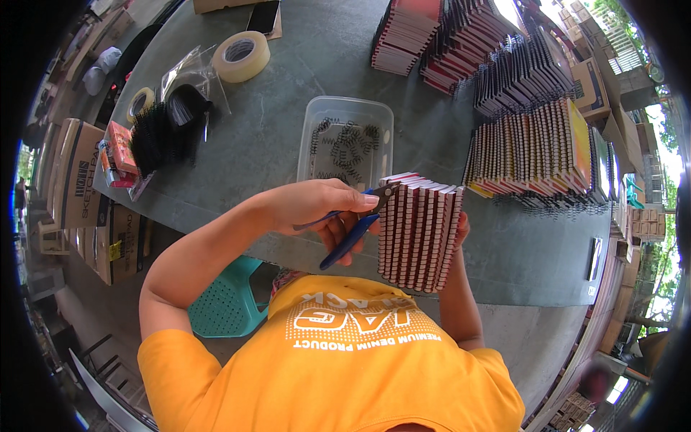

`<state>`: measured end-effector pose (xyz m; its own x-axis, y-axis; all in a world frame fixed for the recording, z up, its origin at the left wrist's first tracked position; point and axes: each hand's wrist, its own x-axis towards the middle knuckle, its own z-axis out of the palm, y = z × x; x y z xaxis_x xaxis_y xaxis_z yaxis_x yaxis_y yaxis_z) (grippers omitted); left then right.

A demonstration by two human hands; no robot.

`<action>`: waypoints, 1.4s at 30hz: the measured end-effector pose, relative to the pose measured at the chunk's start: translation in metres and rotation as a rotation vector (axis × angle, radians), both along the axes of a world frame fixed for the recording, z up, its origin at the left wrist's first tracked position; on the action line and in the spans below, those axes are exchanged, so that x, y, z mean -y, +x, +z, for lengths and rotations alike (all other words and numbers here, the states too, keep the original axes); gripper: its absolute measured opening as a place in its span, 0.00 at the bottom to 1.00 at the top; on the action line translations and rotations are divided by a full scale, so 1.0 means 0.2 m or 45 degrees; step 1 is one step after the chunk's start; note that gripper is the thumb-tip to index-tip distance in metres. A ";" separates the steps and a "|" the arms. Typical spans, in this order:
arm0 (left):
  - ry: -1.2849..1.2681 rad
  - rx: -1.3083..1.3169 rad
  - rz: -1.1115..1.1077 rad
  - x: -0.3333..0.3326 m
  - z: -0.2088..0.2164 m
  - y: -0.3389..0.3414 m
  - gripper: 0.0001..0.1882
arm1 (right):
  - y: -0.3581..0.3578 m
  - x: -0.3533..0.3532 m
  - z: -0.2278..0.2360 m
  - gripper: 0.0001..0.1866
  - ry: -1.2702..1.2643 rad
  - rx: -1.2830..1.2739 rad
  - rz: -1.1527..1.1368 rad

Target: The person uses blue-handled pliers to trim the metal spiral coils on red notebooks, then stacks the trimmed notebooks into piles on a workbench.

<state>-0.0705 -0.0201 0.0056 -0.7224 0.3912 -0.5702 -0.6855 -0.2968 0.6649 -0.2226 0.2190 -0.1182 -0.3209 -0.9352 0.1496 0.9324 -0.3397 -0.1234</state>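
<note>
My left hand (324,209) is closed around blue-handled cutting pliers (349,242). The dark jaws of the pliers meet the upper left corner of a stack of spiral-bound notebooks (419,237). My right hand (461,230) grips that stack from its right side, and most of its fingers are hidden behind it. The coil spines face up toward me, with dark red and white showing between them. Just beyond the stack, a clear plastic tub (308,119) holds several loose pieces of black coil (349,147).
More spiral notebooks stand in rows at right, including a yellow-covered row (529,153) and a dark row (522,75). At left lie a tape roll (241,56), black coils (152,137) and a small red box (121,147). A phone (263,17) rests at the far edge. A green stool (227,302) stands below the table.
</note>
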 end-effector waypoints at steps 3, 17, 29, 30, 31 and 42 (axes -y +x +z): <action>-0.910 -0.392 -0.086 -0.05 0.01 0.01 0.22 | 0.00 -0.03 -0.05 0.29 0.138 -0.027 -0.041; -0.853 -0.262 -0.224 -0.06 0.09 -0.04 0.22 | 0.02 -0.02 0.00 0.31 0.294 -0.060 -0.063; -0.282 -0.088 -0.040 -0.06 0.01 0.00 0.27 | 0.01 -0.04 0.05 0.36 0.464 -0.153 0.074; -0.212 -0.085 -0.035 -0.06 0.01 -0.01 0.28 | 0.02 -0.04 0.06 0.37 0.469 -0.155 0.083; -0.129 -0.042 0.006 -0.07 0.00 -0.01 0.27 | 0.03 -0.03 0.06 0.37 0.473 -0.157 0.093; -1.176 -0.462 -0.244 -0.09 0.08 -0.04 0.27 | 0.03 -0.01 0.08 0.36 0.543 -0.253 0.036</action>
